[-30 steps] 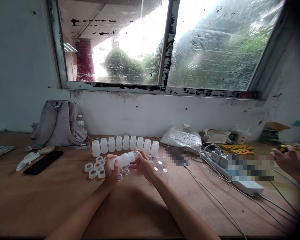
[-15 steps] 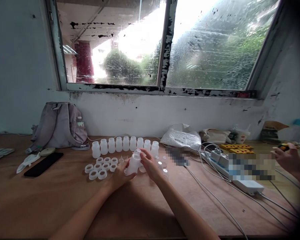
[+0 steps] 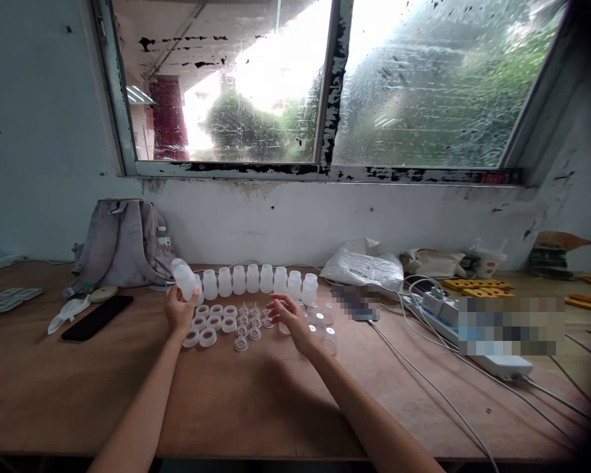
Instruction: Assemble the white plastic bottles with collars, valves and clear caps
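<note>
My left hand (image 3: 178,312) is closed round a frosted baby bottle (image 3: 183,274), tilted to the left, beside the left end of a curved row of upright frosted bottles (image 3: 239,281). My right hand (image 3: 293,320) is open, fingers slightly bent and apart, above the table near the clear bottle nipples (image 3: 241,343) and clear caps (image 3: 329,341). White screw rings (image 3: 207,337) lie in rows in front of the bottles, left of the nipples. Some caps are partly hidden behind my right hand.
A grey backpack (image 3: 123,243) leans by the wall at left, with a black phone (image 3: 97,318) in front. At right are a silvery plastic bag (image 3: 362,266), a white power strip (image 3: 497,364) with trailing cables, and yellow pieces (image 3: 477,285). A window stands above.
My left hand has carried the bottle from the middle to the left end of the row. My right hand has come off it and opened. Another person's hand at right has left view.
</note>
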The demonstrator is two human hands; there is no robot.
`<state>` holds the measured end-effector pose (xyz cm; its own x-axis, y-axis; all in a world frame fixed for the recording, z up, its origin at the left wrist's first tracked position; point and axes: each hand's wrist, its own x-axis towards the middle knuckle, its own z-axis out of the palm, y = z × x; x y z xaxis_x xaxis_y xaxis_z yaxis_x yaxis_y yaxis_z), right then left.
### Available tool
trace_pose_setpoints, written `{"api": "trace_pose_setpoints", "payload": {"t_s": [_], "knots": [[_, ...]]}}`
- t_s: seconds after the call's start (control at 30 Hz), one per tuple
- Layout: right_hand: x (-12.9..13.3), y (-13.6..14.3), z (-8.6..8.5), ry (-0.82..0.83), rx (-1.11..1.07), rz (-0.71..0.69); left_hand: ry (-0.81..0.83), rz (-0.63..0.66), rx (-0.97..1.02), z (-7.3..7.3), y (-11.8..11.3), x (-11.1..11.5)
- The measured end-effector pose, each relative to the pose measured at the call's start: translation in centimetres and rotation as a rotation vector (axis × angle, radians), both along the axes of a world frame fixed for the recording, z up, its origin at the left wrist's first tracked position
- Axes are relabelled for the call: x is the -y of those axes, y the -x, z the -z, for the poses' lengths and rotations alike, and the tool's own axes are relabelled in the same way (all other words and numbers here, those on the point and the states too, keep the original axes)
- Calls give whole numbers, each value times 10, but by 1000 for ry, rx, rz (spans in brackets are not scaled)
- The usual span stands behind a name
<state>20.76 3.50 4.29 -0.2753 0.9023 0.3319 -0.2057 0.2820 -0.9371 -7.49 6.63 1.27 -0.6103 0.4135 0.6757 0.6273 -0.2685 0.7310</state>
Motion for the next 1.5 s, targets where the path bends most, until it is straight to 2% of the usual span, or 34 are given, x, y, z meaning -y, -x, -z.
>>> {"api": "trace_pose_setpoints", "payload": {"t_s": [0.07,0.2,0.47,0.63,0.8,0.9,1.0,1.03,1.07,1.13,1.2,1.27,1.33,1.4,1.5], "knots": [[0,3,4,6,59,19,160,-31,73,5,23,-4],[-3,9,18,18,218,42,285,-7,132,18,50,-7],[-14,14,45,-43,438,47,358,53,161,37,59,-16],[-18,13,49,-224,576,161,346,79,156,39,58,-19],[-14,14,54,-375,782,271,239,25,108,28,48,-12],[-7,18,55,-431,873,335,84,-60,-11,10,33,1],[3,24,54,-516,920,320,-84,-149,-92,-12,16,16],[6,26,54,-560,929,294,-86,-122,-149,-19,10,22],[9,28,54,-608,935,263,-33,-39,-239,-24,6,27],[14,32,55,-688,937,209,183,221,-493,-29,-1,40],[16,36,57,-720,936,177,408,438,-744,-26,-6,54],[16,38,58,-704,926,162,530,494,-888,-16,-10,67],[15,38,57,-672,893,147,572,475,-936,-6,-14,77],[15,36,54,-650,858,120,557,477,-937,0,-20,83],[16,31,49,-663,841,53,462,601,-890,-5,-36,85]]}}
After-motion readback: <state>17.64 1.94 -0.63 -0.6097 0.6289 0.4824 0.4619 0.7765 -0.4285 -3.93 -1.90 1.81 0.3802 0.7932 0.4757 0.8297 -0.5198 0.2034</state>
